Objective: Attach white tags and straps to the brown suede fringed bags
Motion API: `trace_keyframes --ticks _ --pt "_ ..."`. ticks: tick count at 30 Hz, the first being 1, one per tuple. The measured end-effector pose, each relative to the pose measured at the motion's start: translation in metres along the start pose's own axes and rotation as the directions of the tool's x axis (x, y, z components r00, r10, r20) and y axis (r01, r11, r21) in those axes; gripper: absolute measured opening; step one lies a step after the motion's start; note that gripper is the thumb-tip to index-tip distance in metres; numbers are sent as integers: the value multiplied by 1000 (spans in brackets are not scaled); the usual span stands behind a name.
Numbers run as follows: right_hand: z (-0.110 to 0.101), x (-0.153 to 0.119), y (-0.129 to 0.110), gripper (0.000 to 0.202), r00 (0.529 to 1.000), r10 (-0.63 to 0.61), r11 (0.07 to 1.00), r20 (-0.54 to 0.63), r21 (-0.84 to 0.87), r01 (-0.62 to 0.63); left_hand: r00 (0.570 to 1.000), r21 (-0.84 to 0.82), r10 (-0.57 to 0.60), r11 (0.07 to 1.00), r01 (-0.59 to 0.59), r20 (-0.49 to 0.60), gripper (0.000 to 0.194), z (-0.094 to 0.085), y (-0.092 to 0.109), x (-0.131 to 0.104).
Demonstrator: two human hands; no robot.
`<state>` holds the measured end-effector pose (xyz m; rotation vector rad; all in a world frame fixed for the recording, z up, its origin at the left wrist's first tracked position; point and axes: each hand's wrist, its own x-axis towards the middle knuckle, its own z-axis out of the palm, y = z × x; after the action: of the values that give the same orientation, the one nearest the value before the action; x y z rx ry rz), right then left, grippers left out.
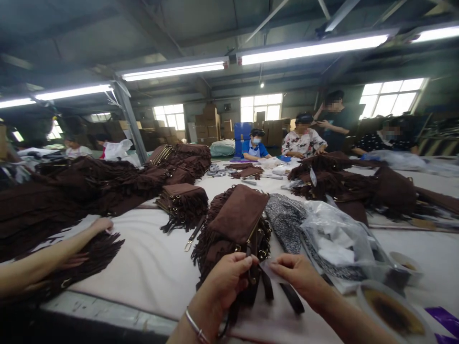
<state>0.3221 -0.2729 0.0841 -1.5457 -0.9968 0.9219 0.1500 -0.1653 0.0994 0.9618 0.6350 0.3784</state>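
Observation:
A brown fringed bag (238,215) with a gold zipper lies on a stack of like bags right in front of me. At its near end my left hand (227,277), a bangle on the wrist, is closed in a pinch on a short dark strap tab by the zipper's end. My right hand (301,277) pinches a small pale, translucent piece (271,272), perhaps plastic or thin paper, close to the left fingertips. Dark straps (292,298) hang down below the hands.
Another person's arm (53,253) reaches over brown fringed pieces at left. A smaller bag stack (182,200) stands beyond. At right are grey speckled fabric (287,220), a clear plastic bag (337,234) and a tub of brown stuff (392,310). Several co-workers are across the table.

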Motion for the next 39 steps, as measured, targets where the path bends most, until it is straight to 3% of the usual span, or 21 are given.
trace_keyframes --ticks 5,9,15,26,39 --pt "9 -19 19 42 998 53 999 -38 -2 -53 996 -117 -70 990 77 62 37 2 5 8" --pt "13 -23 29 41 997 37 998 -63 -41 -39 994 -131 -48 990 60 96 37 6 4 10" --pt "12 -27 45 38 995 52 997 -80 -44 -55 965 -260 -105 951 168 239 44 4 -2 9" --pt "14 -32 30 34 996 53 999 -71 -7 -54 999 124 48 991 -45 -15 43 19 -10 10" --pt "18 -28 24 35 998 42 999 -52 0 -42 988 285 132 953 -105 -75 34 21 -15 16"
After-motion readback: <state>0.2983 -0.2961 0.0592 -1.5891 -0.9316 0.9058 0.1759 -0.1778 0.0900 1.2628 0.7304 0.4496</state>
